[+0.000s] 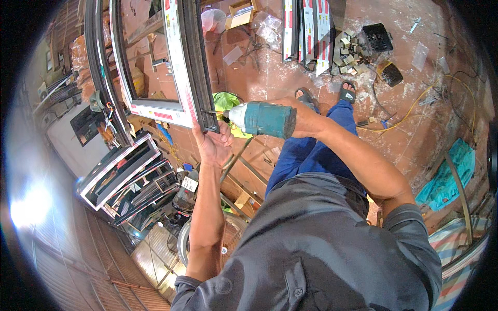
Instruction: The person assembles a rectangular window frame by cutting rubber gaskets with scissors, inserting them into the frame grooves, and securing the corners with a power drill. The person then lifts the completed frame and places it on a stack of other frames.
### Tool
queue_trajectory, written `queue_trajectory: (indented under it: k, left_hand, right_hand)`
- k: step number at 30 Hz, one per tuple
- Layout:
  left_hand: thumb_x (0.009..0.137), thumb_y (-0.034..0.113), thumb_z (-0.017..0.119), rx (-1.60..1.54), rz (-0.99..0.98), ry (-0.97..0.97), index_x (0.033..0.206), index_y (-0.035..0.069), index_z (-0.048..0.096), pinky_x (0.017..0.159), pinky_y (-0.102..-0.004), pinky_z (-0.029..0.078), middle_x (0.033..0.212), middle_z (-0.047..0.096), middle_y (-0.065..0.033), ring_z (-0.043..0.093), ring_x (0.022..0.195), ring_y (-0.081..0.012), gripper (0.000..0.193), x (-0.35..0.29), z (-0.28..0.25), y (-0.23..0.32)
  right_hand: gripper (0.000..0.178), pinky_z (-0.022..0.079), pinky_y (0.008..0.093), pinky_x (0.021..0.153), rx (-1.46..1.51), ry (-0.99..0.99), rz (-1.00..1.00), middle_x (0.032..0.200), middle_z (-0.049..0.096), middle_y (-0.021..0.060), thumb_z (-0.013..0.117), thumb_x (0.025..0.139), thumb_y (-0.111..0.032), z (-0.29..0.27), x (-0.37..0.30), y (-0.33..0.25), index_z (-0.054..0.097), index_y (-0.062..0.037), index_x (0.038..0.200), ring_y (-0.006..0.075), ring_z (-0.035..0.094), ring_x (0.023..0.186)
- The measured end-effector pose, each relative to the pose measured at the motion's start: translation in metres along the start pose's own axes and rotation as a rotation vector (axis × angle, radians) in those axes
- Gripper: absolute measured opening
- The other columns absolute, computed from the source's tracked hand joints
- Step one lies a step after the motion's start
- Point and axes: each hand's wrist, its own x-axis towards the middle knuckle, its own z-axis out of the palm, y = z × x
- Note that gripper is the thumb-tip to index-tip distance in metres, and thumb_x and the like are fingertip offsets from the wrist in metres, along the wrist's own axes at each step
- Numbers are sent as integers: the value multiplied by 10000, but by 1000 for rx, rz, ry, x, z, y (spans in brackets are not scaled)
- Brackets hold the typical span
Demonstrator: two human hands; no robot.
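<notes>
My right hand [303, 118] is wrapped round a teal power drill [267, 119], mostly hidden behind the drill's body. The drill lies level and points left, its thin bit reaching the dark edge of a window frame [196, 78] near that frame's lower corner. Whether the bit has entered the frame I cannot tell. White and red protective film covers the frame's face. Just below the bit, my left hand [211, 147] grips the lower corner, thumb on the left side and fingers curled on the right.
Film-covered profiles [308, 36] stand on the floor ahead, beside a pile of small metal pieces [350, 54]. A black case [377, 37] and a yellow cable [410, 116] lie to the right. More frames [122, 168] are stacked at left. An open cardboard box [241, 13] sits farther off.
</notes>
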Motion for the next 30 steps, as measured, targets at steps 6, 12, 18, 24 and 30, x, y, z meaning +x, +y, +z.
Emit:
queue_trajectory:
  k: [6, 12, 18, 24, 30]
  left_hand:
    - [902, 820, 540, -29, -8, -5, 985, 53, 571, 547, -279, 350, 772, 523, -42, 464, 614, -142, 771, 0, -3, -1]
    - [879, 864, 504, 25, 7, 0, 1022, 54, 597, 533, -283, 358, 751, 544, -50, 490, 606, -156, 828, 5, -16, 1]
    - [835, 934, 418, 116, -51, -6, 1238, 94, 587, 494, -265, 353, 722, 583, -65, 493, 570, -147, 947, 4, -34, 8]
    - [924, 571, 703, 61, 124, 53, 1092, 45, 600, 543, -258, 389, 846, 596, -30, 516, 659, -124, 562, -14, -39, -15]
    - [974, 134, 699, 299, 99, 96, 862, 4, 650, 498, -247, 352, 727, 606, -44, 502, 577, -123, 178, -10, -31, -2]
  right_hand:
    - [416, 541, 321, 917, -429, -63, -74, 1101, 757, 120, 768, 876, -152, -2, -10, -29, 675, -37, 1265, 179, 688, 941]
    - [413, 540, 334, 933, -449, -85, -35, 1135, 763, 104, 752, 912, -188, -14, 1, -39, 668, -43, 1289, 126, 667, 977]
    - [448, 533, 320, 1001, 294, -30, 99, 1301, 690, 114, 676, 993, -164, -7, -4, -52, 610, 37, 1387, 168, 682, 1108]
    - [336, 549, 350, 1006, 395, 250, 250, 1320, 672, 107, 559, 1056, -210, -55, -43, -35, 660, 0, 1299, 196, 681, 1105]
    - [552, 514, 394, 1000, -336, 634, 379, 1274, 694, 88, 878, 848, -260, -89, -146, -74, 661, -34, 1303, 188, 644, 1153]
